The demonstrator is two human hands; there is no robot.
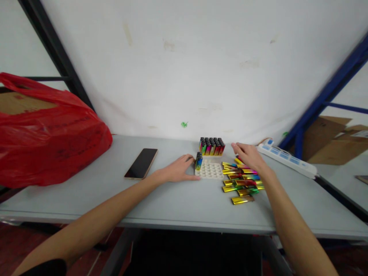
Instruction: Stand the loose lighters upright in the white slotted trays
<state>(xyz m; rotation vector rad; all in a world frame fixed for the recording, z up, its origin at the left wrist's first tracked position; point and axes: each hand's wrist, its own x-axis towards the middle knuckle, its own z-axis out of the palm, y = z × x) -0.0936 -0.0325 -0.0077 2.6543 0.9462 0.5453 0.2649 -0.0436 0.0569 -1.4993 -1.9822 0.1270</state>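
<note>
My left hand (180,168) is at the left side of a white tray (211,171) with rows of holes, thumb along the front corner and fingers behind, gripping its edge. A few blue lighters (199,161) stand upright at the tray's left end, close to my fingertips. My right hand (249,155) hovers at the back of a loose pile of shiny multicoloured lighters (241,183). Its fingers point left and are partly hidden, so whether they hold a lighter does not show. Behind the tray, a block of upright lighters with black tops (212,147) stands in rows.
A smartphone (142,163) lies on the grey table (178,203) left of my left hand. A red plastic bag (54,138) with a cardboard box inside sits at the far left. A white power strip (287,159) lies at the back right, near cardboard boxes (330,142) beyond a blue frame.
</note>
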